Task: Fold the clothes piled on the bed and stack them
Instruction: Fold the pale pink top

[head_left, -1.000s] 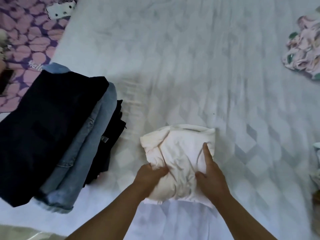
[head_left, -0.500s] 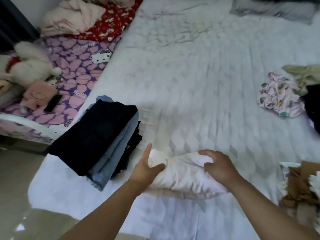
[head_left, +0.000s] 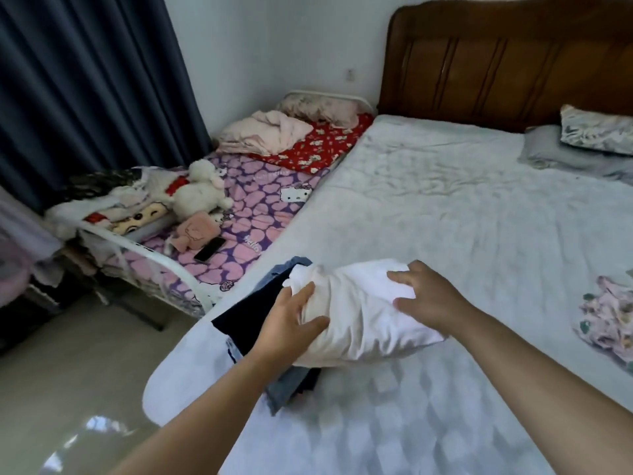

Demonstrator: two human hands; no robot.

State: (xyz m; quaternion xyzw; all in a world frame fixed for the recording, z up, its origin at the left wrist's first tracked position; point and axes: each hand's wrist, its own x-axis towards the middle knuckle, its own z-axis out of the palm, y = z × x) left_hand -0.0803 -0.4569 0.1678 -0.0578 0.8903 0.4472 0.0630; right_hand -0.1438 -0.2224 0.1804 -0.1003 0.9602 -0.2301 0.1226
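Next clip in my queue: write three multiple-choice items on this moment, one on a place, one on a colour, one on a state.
1. Where is the phone?
A. on the heart-print bedding
B. on the headboard
C. on the floor

2. What colour is the folded garment being carried?
A. red
B. white
C. black

3. How is the left hand engaged?
A. hanging idle
B. flat on the mattress
C. gripping the garment's end

Answers: 1 A, it lies beside the pink plush. 2 B, the bundle is plainly white. 3 C, thumb and fingers wrap its left end; the right hand holds the other end.

Both forearms extended forward. Left hand grips folded white garment at its left end, thumb up; right hand pinches the right side, fingers curled.
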